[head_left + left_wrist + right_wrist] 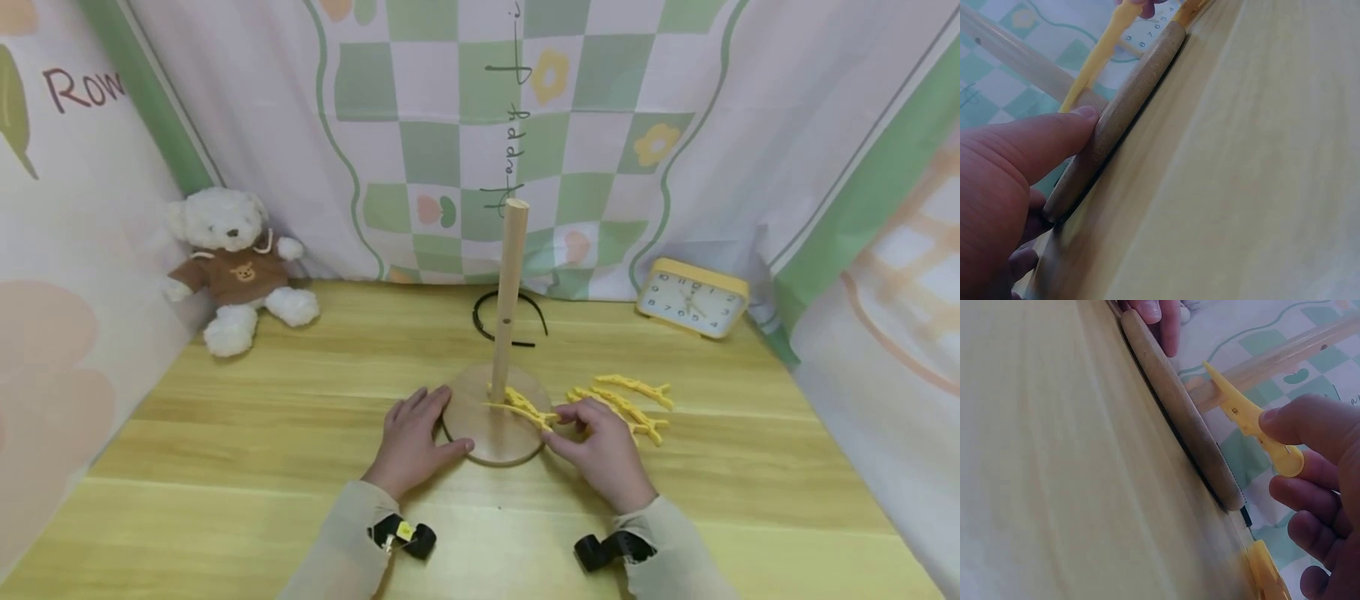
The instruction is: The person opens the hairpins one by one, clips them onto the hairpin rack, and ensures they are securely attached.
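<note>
A light wooden stand has a round base (480,446) and an upright post (510,283). My left hand (416,437) holds the base's left edge, its thumb (1063,131) on the near rim and fingers around the side. On the right, my right hand (600,446) pinches a yellow plastic hair clip (1244,415) between thumb and fingers. This clip reaches over the base towards the foot of the post, its two arms spread apart at the far end. More yellow clips (633,386) with forked ends lie on the table just beyond the right hand.
Behind the post a black headband (480,327) lies on the wooden table (225,433). A white teddy bear (240,267) in a brown top sits at the back left. The yellow alarm clock (693,300) stands back right, before a checked curtain (427,83).
</note>
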Demonstrator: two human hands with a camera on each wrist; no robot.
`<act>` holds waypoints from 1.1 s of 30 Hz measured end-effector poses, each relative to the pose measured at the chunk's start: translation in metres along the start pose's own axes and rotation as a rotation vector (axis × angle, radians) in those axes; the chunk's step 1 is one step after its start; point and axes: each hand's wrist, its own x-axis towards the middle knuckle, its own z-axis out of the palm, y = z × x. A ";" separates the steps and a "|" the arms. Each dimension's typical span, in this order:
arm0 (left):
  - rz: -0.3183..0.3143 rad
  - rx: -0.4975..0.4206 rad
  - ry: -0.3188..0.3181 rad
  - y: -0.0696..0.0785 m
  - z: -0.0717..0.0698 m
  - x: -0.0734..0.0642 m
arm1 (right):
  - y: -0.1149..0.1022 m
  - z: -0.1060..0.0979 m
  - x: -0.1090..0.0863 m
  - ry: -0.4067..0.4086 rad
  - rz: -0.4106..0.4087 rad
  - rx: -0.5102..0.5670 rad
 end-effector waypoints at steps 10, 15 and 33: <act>0.002 0.002 -0.001 0.001 0.001 0.001 | 0.000 0.002 0.002 0.017 -0.003 -0.015; -0.003 0.002 -0.005 0.001 0.000 0.002 | -0.001 0.002 0.003 0.009 0.008 -0.014; -0.007 -0.003 -0.008 0.003 -0.002 0.000 | -0.002 0.002 0.003 0.001 0.017 -0.007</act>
